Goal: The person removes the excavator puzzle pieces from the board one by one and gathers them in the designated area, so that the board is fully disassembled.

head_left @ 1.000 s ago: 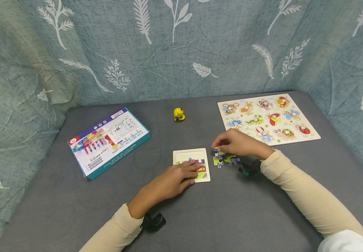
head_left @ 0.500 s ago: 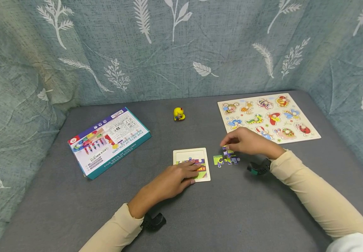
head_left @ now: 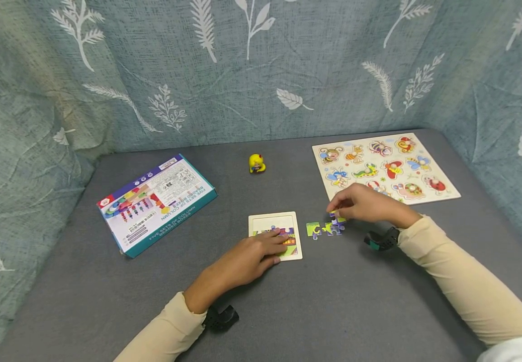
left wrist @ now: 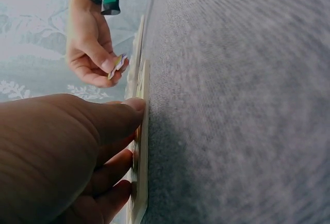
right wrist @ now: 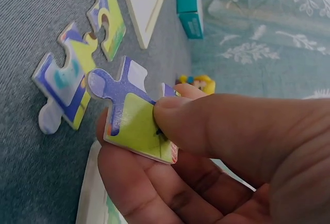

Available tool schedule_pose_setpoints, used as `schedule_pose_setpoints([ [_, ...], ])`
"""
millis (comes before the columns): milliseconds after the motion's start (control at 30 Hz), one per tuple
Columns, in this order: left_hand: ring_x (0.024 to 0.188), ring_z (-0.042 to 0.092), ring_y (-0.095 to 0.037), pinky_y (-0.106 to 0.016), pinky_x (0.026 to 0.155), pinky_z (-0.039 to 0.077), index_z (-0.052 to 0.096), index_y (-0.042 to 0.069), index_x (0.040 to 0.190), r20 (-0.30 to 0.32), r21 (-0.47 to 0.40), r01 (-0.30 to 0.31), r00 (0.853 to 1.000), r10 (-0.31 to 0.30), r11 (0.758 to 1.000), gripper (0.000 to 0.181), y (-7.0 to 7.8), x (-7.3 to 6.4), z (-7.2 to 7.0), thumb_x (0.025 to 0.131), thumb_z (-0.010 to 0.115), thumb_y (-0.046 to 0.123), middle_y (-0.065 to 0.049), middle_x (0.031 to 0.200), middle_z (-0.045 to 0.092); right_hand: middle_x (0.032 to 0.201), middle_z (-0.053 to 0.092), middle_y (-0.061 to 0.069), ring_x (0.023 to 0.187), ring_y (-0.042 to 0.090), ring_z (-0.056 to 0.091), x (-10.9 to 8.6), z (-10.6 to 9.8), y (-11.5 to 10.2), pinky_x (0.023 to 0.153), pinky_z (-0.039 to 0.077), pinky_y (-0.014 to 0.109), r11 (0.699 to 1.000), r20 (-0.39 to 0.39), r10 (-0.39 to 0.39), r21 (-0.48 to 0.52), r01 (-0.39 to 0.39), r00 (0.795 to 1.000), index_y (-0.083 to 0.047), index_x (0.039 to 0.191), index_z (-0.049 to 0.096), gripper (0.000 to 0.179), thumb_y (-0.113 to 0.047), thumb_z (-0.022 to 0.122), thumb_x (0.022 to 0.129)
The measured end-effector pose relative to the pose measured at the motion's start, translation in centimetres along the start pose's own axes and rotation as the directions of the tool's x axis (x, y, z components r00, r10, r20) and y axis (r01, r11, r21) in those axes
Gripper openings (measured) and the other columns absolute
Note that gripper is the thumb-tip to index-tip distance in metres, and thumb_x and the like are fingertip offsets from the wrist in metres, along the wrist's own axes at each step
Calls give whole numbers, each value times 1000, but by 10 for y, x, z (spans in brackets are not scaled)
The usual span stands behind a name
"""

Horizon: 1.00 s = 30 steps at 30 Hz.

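Observation:
My right hand pinches a purple and yellow-green jigsaw piece between thumb and fingers, raised above the table. Below it lie two more jigsaw pieces: one with a green corner nearer the frame, the other purple and yellow. Left of them sits a small square puzzle frame, its lower part filled with coloured pieces and its upper part bare wood. My left hand rests on that frame, fingers laid over the pieces and thumb at the near edge.
A large wooden insect peg puzzle lies at the back right, just behind my right hand. At the left lies a flat bead-toy box. A small yellow figure stands at the back middle, before a leaf-patterned curtain.
My right hand has moved to the right with the pinched jigsaw piece, uncovering more of the two pieces on the table. The left hand stays on the frame.

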<state>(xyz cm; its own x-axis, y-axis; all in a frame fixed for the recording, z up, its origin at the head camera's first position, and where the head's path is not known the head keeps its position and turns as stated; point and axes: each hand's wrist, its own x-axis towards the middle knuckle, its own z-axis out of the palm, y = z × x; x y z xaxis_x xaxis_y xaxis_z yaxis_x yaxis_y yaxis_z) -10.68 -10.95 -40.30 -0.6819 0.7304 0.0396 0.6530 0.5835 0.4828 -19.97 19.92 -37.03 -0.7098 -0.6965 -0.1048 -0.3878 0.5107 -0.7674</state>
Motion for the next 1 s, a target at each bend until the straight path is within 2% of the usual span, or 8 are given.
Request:
schedule_pose_setpoints([
  [267, 138, 38, -25, -41, 108, 35, 65, 10, 128, -5, 20, -23, 1000, 23, 1000, 33, 1, 0, -1, 95, 65, 14, -3, 143, 50, 89, 70, 4, 72, 13, 60, -10, -6, 3, 62, 53, 28, 999, -10, 46, -3, -46, 999, 1, 99, 73, 14, 6, 64, 89],
  [533, 138, 37, -25, -42, 108, 36, 65, 11, 128, 5, 35, -17, 1000, 16, 999, 33, 1, 0, -1, 95, 65, 15, -2, 143, 50, 88, 69, 4, 71, 11, 60, -15, -8, 8, 61, 53, 28, 999, -6, 43, -1, -43, 999, 2, 98, 72, 13, 6, 64, 88],
  [700, 138, 36, -24, -40, 108, 36, 66, 12, 128, 5, 36, -4, 1000, 4, 999, 33, 0, -1, -1, 95, 65, 15, -2, 143, 49, 82, 68, 3, 69, 12, 61, -18, -8, 10, 61, 55, 31, 999, 27, 40, 32, -41, 999, 4, 98, 72, 13, 7, 64, 88],
  [1000, 138, 37, -24, -42, 108, 36, 66, 12, 128, -2, 27, -4, 1000, 4, 1000, 32, 0, -1, -1, 95, 64, 15, -3, 143, 50, 84, 68, 5, 72, 16, 62, -21, -8, 12, 62, 55, 32, 990, 75, 105, 90, -112, 992, 6, 100, 70, 15, 9, 61, 89],
])
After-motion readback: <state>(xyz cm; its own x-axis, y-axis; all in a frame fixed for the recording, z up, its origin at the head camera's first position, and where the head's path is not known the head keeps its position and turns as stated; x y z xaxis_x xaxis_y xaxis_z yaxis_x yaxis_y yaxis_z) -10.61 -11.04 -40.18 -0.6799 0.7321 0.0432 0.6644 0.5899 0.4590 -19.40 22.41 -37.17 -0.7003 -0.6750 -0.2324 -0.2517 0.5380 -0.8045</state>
